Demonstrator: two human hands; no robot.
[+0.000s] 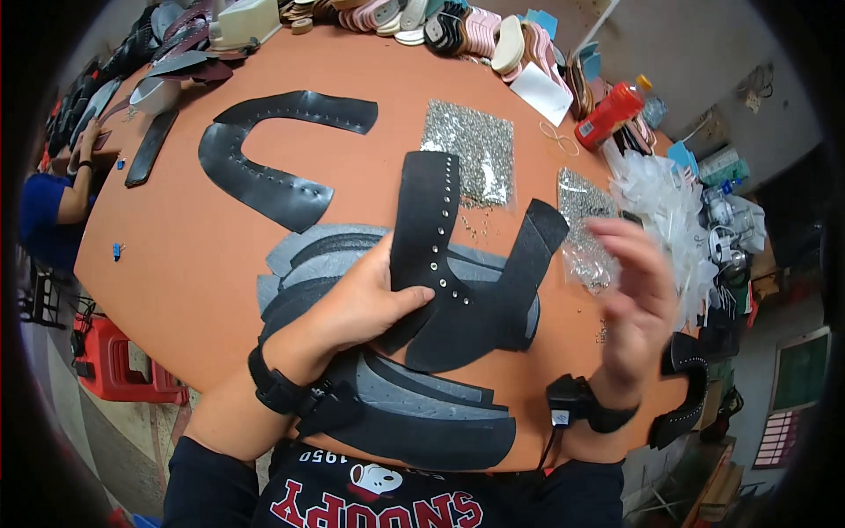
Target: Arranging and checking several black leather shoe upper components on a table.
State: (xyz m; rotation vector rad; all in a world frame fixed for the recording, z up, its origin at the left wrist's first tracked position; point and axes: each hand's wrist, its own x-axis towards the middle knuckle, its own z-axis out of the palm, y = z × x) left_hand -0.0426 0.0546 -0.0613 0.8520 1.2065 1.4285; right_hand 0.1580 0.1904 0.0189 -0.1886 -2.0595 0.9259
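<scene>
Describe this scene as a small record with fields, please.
Left hand: grips a black curved piece with metal studs, thumb on top
Right hand: raised, open, fingers bent, blurred
Near right hand: clear bag of small metal parts
Below held piece: overlapping grey and black pieces
Table: orange-brown
Far left on table: black U-shaped piece
Far right: red bottle

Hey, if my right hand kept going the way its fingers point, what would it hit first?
Likely the clear bag of silver pieces beside your right hand, though the hand may pass over it; height is unclear.
</scene>
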